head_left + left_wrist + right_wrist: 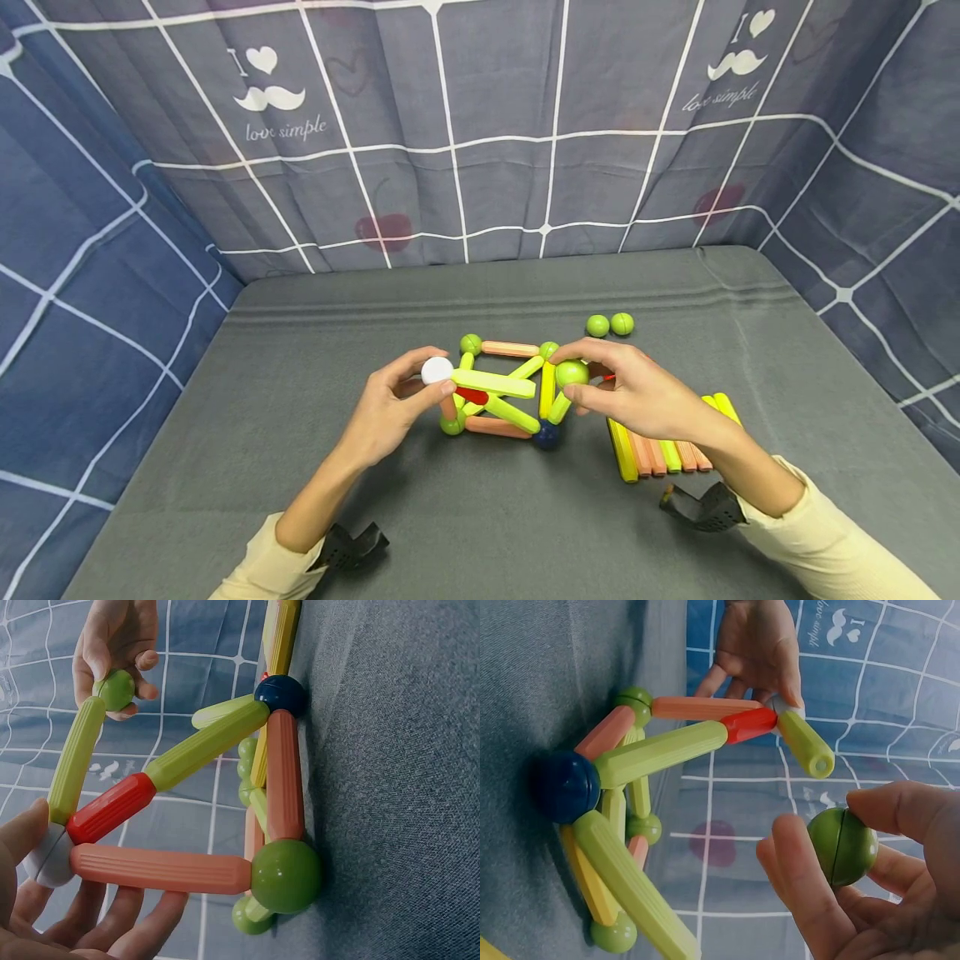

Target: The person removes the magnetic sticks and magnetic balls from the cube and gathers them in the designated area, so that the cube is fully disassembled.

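My left hand (384, 410) pinches a white ball (437, 371) at the raised corner of a frame of magnetic rods and balls. From the white ball a lime rod (495, 383) reaches right, while a red rod (112, 808) and a peach rod (161, 868) slope down to the base. Between the thumb and fingers of my right hand (637, 390) is a loose green ball (844, 847), which a gap separates from the lime rod's free end in the right wrist view. Below, a dark blue ball (547, 434) and several green balls join the base rods on the grey surface.
Two green balls (597, 326) lie behind the right hand. A row of yellow, peach and lime rods (660, 458) lies partly under the right forearm. A grid-patterned curtain (495, 192) encloses the grey tabletop (480, 533) at the back and sides.
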Demonstrator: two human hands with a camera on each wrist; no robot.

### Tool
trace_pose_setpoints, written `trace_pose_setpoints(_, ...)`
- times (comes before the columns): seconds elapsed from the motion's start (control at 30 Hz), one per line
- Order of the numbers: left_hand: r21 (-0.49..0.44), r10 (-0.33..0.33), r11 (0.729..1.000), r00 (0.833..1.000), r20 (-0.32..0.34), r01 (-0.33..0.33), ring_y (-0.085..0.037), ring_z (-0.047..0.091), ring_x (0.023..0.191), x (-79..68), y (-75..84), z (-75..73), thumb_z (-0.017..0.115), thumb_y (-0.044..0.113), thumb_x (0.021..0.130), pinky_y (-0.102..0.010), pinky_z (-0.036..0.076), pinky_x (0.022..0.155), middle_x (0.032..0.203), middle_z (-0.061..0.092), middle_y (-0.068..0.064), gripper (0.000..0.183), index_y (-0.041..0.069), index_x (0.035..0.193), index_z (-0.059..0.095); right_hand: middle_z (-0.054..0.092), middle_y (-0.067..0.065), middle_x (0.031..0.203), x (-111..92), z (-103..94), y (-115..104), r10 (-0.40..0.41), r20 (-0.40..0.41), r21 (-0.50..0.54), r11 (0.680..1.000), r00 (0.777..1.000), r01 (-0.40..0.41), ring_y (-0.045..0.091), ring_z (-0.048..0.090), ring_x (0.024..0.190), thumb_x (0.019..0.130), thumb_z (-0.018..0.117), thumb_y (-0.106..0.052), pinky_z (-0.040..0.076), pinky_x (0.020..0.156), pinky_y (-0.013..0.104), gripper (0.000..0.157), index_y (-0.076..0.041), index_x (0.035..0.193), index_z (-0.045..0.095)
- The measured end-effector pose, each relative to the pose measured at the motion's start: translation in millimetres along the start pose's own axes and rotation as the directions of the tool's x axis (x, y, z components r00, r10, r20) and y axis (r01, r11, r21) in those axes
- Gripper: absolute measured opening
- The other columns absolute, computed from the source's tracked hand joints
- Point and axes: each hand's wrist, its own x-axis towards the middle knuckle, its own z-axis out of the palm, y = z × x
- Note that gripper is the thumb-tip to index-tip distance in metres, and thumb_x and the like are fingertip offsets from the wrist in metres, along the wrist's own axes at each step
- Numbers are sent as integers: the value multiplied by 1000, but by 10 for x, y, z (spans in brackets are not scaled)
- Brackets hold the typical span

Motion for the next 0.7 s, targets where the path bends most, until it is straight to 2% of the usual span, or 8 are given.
trace_pose_setpoints(0.2, -14, 5, 1000, 1000, 1, -5, -25, 69, 91, -7, -8, 5, 73, 13, 90, -32, 51, 78, 112, 67, -7, 37, 13, 126, 63, 64, -5, 101, -60, -47, 56, 2, -65, -84, 996, 998, -7, 16, 58, 89, 92, 70, -12, 51, 67, 27, 27, -16, 118, 68)
trace_pose_setpoints(0.33, -14, 5, 1000, 1000, 3, -4, -24, 69, 91, -4, -14, 12, 73, 13, 91, -32, 51, 77, 112, 67, -8, 37, 13, 127, 63, 62, -1, 99, -119, -99, 113, 54, -108, -92, 994, 993, -64, 18, 58, 85, 92, 72, -14, 52, 66, 28, 28, -16, 119, 67)
trace_pose_setpoints(0.4, -16, 4, 1000, 1000, 3, -4, -24, 69, 91, -2, -14, 16, 73, 13, 91, -32, 51, 78, 112, 67, -8, 38, 13, 127, 63, 61, 4, 99, -143, -150, 153, 92, -123, -78, 992, 988, -102, 18, 60, 80, 92, 71, -13, 52, 63, 28, 30, -13, 121, 66)
trace_pose_setpoints(0.47, -21, 4, 1000, 1000, 2, -4, -25, 69, 91, -1, -16, 17, 73, 13, 91, -31, 51, 78, 112, 67, -8, 38, 12, 127, 63, 62, 8, 104, -142, -219, 216, 112, -142, -74, 990, 983, -123, 20, 61, 83, 92, 70, -11, 53, 66, 28, 32, -9, 123, 64)
trace_pose_setpoints(0.63, -35, -3, 999, 1000, -5, 3, -28, 68, 90, -3, -18, 16, 73, 12, 91, -31, 50, 78, 111, 67, -8, 38, 12, 127, 63, 63, 16, 114, -64, -498, 475, 204, -209, -88, 970, 956, -226, 28, 63, 88, 94, 67, -9, 52, 69, 28, 35, 0, 128, 59)
trace_pose_setpoints(0.7, -39, -6, 999, 1000, -5, 6, -28, 68, 90, -5, -15, 19, 73, 12, 91, -31, 50, 78, 111, 67, -8, 38, 13, 127, 63, 62, 18, 114, -35, -633, 616, 264, -230, -93, 952, 937, -291, 29, 65, 82, 95, 65, -11, 52, 69, 30, 37, 2, 129, 56)
